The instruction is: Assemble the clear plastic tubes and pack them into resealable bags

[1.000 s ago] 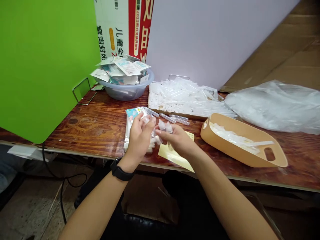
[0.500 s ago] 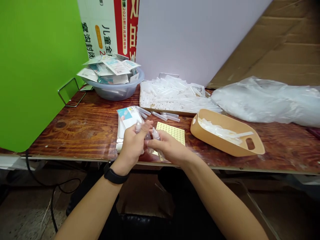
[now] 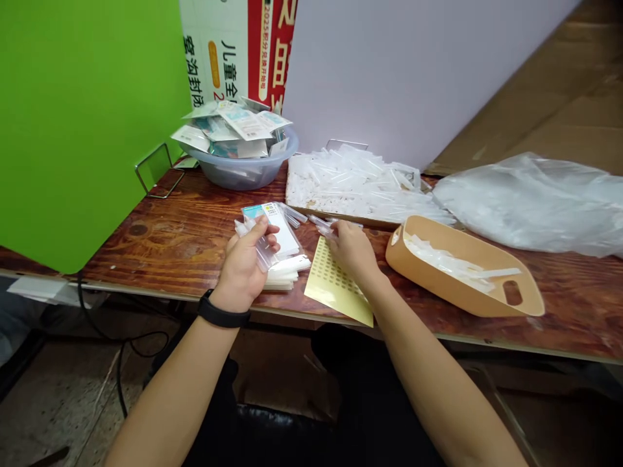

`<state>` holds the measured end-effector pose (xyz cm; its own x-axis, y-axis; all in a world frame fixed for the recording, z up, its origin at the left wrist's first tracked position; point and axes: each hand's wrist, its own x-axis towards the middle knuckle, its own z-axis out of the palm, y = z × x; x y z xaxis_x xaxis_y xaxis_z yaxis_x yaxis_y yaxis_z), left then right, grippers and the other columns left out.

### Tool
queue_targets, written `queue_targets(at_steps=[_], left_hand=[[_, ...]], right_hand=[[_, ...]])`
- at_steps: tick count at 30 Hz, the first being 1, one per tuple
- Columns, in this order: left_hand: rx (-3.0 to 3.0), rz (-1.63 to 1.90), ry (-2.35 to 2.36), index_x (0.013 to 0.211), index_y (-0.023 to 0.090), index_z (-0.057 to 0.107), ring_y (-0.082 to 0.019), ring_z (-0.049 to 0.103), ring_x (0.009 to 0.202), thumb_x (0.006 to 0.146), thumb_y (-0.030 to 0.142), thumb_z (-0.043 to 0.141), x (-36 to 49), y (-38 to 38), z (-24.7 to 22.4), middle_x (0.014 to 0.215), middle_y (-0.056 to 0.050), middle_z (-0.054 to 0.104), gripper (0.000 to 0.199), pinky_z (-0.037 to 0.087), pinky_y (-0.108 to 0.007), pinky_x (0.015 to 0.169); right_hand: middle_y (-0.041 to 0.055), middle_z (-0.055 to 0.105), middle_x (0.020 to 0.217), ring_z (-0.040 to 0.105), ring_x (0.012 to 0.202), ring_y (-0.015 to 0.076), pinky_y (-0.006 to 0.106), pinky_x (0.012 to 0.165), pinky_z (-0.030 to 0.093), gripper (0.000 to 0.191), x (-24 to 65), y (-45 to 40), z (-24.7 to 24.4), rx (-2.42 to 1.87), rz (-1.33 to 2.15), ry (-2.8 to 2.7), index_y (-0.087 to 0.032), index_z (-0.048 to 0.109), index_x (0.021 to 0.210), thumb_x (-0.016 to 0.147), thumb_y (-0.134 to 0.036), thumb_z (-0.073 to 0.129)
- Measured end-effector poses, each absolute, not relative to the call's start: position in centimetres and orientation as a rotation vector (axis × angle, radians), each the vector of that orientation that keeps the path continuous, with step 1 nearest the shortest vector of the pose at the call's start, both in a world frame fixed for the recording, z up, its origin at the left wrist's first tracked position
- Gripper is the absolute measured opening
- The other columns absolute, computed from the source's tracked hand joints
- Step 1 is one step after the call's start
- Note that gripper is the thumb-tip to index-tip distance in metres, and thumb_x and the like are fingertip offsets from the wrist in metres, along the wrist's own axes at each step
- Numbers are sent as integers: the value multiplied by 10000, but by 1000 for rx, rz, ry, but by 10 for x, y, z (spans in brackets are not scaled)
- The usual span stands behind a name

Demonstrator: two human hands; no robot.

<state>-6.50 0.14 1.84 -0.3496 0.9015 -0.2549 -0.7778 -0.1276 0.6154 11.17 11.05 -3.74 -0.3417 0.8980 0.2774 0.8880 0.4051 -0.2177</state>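
My left hand (image 3: 243,263) is closed around clear plastic tubes with pointed tips (image 3: 263,250), held tips up above a stack of packaging cards (image 3: 280,237). The top card is white and blue in a clear sleeve. My right hand (image 3: 355,250) reaches over a yellow sheet of small dark round stickers (image 3: 335,292). Its fingers are closed at a clear plastic tube (image 3: 321,225) at table level; the fingertips are partly hidden. More clear tubes (image 3: 293,215) lie behind the cards.
A shallow tray (image 3: 335,214) heaped with clear tubes stands behind my hands. To its left, a translucent basin (image 3: 243,174) is piled with packed cards. At right are a tan basket (image 3: 438,285) of white plastic pieces and a large clear plastic bag (image 3: 535,207).
My hands were together, each with a pointed-tip tube. They have parted: the left now holds tubes above the cards, and the right has moved forward and right to the tubes on the table.
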Motion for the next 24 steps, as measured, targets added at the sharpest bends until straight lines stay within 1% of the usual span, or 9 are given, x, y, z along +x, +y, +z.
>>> queue_targets(at_steps=[3, 6, 8, 12, 14, 16, 20, 22, 24], left_hand=[[190, 1747, 812, 757, 106, 571, -31, 526, 457, 813, 131, 607, -67, 2, 19, 604, 1, 623, 71, 412, -129, 467], [263, 1769, 839, 741, 125, 585, -82, 616, 538, 819, 245, 627, -67, 2, 17, 647, -20, 672, 150, 479, -177, 541], [354, 1821, 869, 727, 134, 602, -119, 657, 621, 800, 340, 651, -65, 2, 15, 685, -33, 696, 224, 512, -216, 612], [497, 1872, 985, 735, 135, 647, -117, 636, 627, 791, 500, 618, -53, 2, 7, 737, -51, 714, 370, 495, -220, 621], [525, 1858, 1009, 776, 142, 659, -104, 615, 609, 796, 534, 592, -46, 1, 4, 826, -61, 726, 398, 475, -211, 586], [519, 1856, 989, 819, 149, 664, -105, 612, 620, 798, 540, 583, -41, -1, 3, 910, -70, 725, 400, 475, -220, 585], [372, 1869, 969, 796, 120, 675, -133, 638, 694, 785, 531, 595, -36, -3, 5, 894, -89, 712, 419, 496, -258, 678], [305, 1855, 1004, 738, 101, 672, -133, 633, 683, 776, 535, 598, -35, -5, 7, 824, -88, 701, 442, 488, -263, 706], [274, 1835, 1009, 701, 90, 665, -129, 624, 661, 777, 522, 598, -33, -7, 8, 757, -77, 686, 444, 481, -267, 723]], right_hand=[[185, 634, 983, 530, 965, 315, 412, 824, 418, 205, 111, 113, -38, -1517, -181, -2384, -102, 610, 959, 856, -183, 452], [199, 616, 1023, 542, 975, 313, 438, 838, 427, 203, 107, 104, -29, -1430, -111, -2248, -98, 617, 947, 857, -236, 498], [154, 627, 975, 585, 879, 259, 409, 791, 463, 213, 99, 86, -18, -1281, 225, -2075, -129, 596, 937, 864, -314, 517], [37, 623, 815, 626, 682, 168, 334, 635, 530, 351, 73, 32, -3, -871, 1337, -1786, -188, 481, 1048, 869, -489, 495], [15, 615, 771, 626, 661, 148, 323, 649, 547, 362, 62, 10, -5, -789, 1558, -1708, -187, 468, 1059, 867, -491, 508], [41, 628, 863, 621, 670, 136, 320, 658, 556, 340, 56, -1, -10, -806, 1413, -1703, -185, 463, 1102, 885, -444, 509], [164, 566, 1192, 607, 964, 233, 422, 815, 545, 346, 60, -2, -19, -740, 412, -2038, -174, 488, 1207, 877, -261, 543], [188, 578, 1178, 579, 1029, 270, 454, 857, 527, 308, 64, 1, -21, -622, -40, -2191, -150, 538, 1178, 871, -163, 523], [196, 608, 1109, 588, 981, 266, 437, 826, 542, 301, 68, 4, -22, -552, -298, -2234, -119, 557, 1161, 865, -100, 502]])
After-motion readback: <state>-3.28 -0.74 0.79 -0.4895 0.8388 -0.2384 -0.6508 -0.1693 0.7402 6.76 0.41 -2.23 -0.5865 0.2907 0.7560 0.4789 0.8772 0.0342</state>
